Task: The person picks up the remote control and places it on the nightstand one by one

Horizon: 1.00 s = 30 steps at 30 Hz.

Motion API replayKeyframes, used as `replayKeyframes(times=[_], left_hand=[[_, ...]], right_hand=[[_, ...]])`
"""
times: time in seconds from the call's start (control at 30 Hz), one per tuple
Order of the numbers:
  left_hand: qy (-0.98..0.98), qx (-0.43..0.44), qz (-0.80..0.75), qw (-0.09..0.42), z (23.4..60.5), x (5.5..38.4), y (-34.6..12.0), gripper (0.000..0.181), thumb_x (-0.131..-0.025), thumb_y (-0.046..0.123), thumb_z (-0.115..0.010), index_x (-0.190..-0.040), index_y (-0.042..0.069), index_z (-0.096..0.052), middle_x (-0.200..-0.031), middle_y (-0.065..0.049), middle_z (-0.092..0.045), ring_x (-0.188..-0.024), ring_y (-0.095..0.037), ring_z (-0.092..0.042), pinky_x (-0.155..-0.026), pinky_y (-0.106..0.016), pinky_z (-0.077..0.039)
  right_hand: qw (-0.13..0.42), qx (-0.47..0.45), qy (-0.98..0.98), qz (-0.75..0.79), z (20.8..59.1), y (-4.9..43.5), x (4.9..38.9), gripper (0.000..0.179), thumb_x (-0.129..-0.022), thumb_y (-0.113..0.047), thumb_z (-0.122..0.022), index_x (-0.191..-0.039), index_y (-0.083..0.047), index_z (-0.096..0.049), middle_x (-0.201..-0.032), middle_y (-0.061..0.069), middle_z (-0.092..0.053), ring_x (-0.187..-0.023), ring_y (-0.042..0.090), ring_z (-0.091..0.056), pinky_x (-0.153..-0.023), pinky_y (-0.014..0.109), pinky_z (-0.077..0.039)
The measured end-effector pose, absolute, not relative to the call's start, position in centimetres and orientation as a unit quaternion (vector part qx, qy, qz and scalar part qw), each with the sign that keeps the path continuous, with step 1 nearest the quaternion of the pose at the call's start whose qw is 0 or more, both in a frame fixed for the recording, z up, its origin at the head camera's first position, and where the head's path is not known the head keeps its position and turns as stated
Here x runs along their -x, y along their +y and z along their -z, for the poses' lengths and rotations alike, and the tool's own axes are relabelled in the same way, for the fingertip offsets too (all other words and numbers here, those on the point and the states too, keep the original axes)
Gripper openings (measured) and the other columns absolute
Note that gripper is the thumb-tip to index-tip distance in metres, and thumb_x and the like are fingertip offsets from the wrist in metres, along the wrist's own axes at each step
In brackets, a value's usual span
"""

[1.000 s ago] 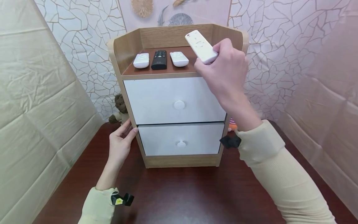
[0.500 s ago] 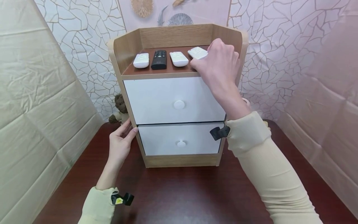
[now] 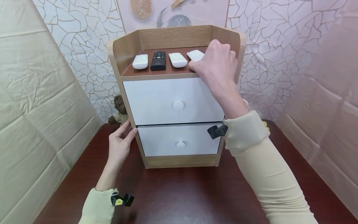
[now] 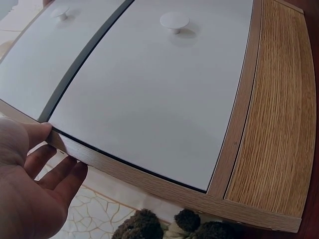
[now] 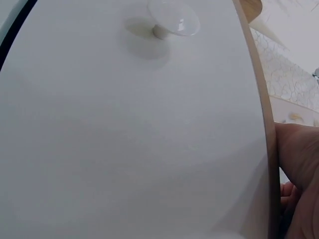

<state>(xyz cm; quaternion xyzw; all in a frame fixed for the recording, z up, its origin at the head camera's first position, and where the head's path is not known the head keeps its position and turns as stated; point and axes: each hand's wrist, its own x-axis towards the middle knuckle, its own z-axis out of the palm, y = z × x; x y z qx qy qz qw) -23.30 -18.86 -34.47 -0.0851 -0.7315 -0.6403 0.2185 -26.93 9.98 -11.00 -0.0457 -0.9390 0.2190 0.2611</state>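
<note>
A wooden cabinet (image 3: 181, 161) with two white drawers stands on a dark red-brown table. On its top shelf lie a white remote control (image 3: 140, 61), a black remote control (image 3: 158, 61) and another white remote control (image 3: 178, 60), side by side. At the right end of this row, my right hand (image 3: 216, 63) holds a fourth, white remote control (image 3: 195, 54) down at the shelf; its near end is hidden by the hand. My left hand (image 3: 118, 144) grips the cabinet's left edge, thumb (image 4: 37, 133) on the front and fingers along the side, level with the gap between drawers.
Round white knobs (image 3: 178, 105) stick out from both drawers. A brown teddy bear (image 3: 120, 107) sits behind the cabinet's left side, and a small yellow thing (image 3: 266, 126) shows past the right sleeve. Beige cloth panels (image 3: 42, 109) flank the table.
My right hand has come down with the white remote control from above the shelf to the right end of the row. The left hand stays on the cabinet edge.
</note>
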Motion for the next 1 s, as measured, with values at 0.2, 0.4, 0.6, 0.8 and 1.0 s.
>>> replayKeyframes(times=[0.2, 0.4, 0.6, 0.8, 1.0], left_hand=[[-0.727, 0.090, 0.643, 0.223, 34.4, 23.5, -18.8, 0.051, -0.101, 0.003, -0.065, -0.149, -0.001, -0.050, -0.145, -0.016, -0.056, -0.135, -0.027, -0.053, -0.099, -0.018, -0.049], [-0.728, 0.092, 0.643, 0.222, 34.4, 23.5, -18.8, 0.051, -0.101, 0.003, -0.065, -0.149, -0.001, -0.050, -0.145, -0.017, -0.056, -0.135, -0.027, -0.053, -0.099, -0.019, -0.049], [-0.728, 0.092, 0.643, 0.219, 34.2, 23.5, -18.9, 0.051, -0.100, 0.002, -0.065, -0.149, 0.000, -0.050, -0.144, -0.016, -0.057, -0.135, -0.025, -0.053, -0.099, -0.019, -0.049], [-0.739, 0.089, 0.635, 0.206, 34.2, 23.1, -19.2, 0.052, -0.100, 0.003, -0.065, -0.150, 0.003, -0.051, -0.144, -0.016, -0.057, -0.134, -0.024, -0.055, -0.097, -0.018, -0.050], [-0.749, 0.126, 0.611, 0.223, 34.0, 22.8, -20.9, 0.050, -0.100, 0.000, -0.065, -0.148, 0.001, -0.053, -0.141, -0.021, -0.058, -0.127, -0.020, -0.060, -0.094, -0.018, -0.052]], right_hand=[[0.252, 0.050, -0.945, -0.200, 10.7, 10.0, 26.7, 0.057, -0.082, -0.051, -0.073, -0.114, -0.004, -0.064, -0.108, 0.014, -0.063, -0.093, 0.035, -0.061, -0.077, 0.048, -0.055], [0.239, 0.038, -0.956, -0.167, 10.4, 10.2, 26.5, 0.046, -0.085, -0.054, -0.067, -0.091, -0.009, -0.058, -0.104, 0.014, -0.061, -0.089, 0.035, -0.060, -0.073, 0.047, -0.054], [0.219, 0.024, -0.962, -0.160, 10.1, 10.5, 25.5, 0.051, -0.087, -0.057, -0.063, -0.094, -0.007, -0.059, -0.104, 0.015, -0.060, -0.089, 0.035, -0.059, -0.069, 0.044, -0.052], [0.265, -0.025, -0.934, -0.236, 11.4, 12.0, 22.5, 0.068, -0.094, -0.048, -0.064, -0.142, -0.002, -0.053, -0.123, 0.019, -0.066, -0.104, 0.034, -0.058, -0.083, 0.043, -0.050], [0.459, -0.116, -0.841, -0.261, 15.0, 17.3, 19.1, 0.048, -0.096, -0.029, -0.070, -0.134, 0.000, -0.063, -0.099, 0.018, -0.069, -0.084, 0.031, -0.059, -0.076, 0.028, -0.038]])
